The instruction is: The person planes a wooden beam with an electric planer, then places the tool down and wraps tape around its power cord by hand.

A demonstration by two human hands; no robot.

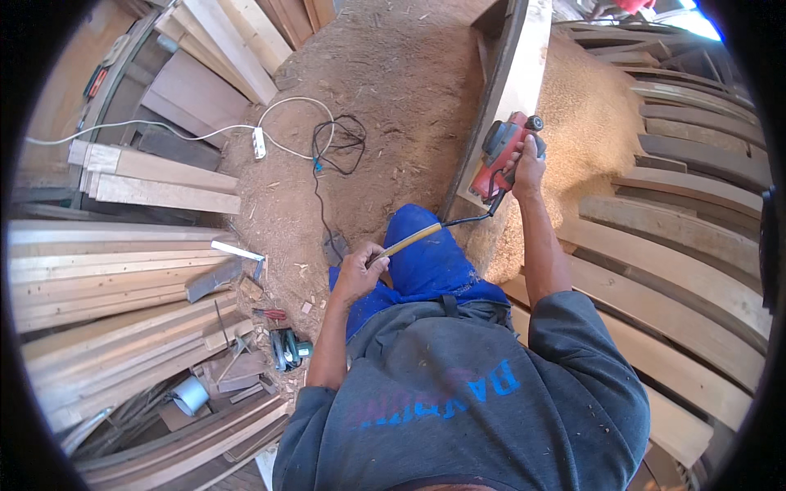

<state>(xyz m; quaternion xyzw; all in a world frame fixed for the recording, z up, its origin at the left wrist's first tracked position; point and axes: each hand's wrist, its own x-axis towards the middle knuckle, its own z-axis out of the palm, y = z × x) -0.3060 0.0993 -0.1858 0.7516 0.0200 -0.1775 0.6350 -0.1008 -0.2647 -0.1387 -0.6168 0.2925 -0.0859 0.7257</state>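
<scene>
Though partly hidden, hands (528, 168) (358, 273) closed: right on red planer (496, 161), left on yellow strip (413, 238)

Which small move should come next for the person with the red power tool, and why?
Probably slide the red planer forward along the pale board: the right hand grips the planer, which appears to sit on the board; more board stretches ahead; and the left hand holds a yellow length that seems to join the black cord, left of the board.

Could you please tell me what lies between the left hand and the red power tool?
In the head view: a blue trouser leg, crossed by a yellow strip, then a black cord reaching the tool.
</scene>
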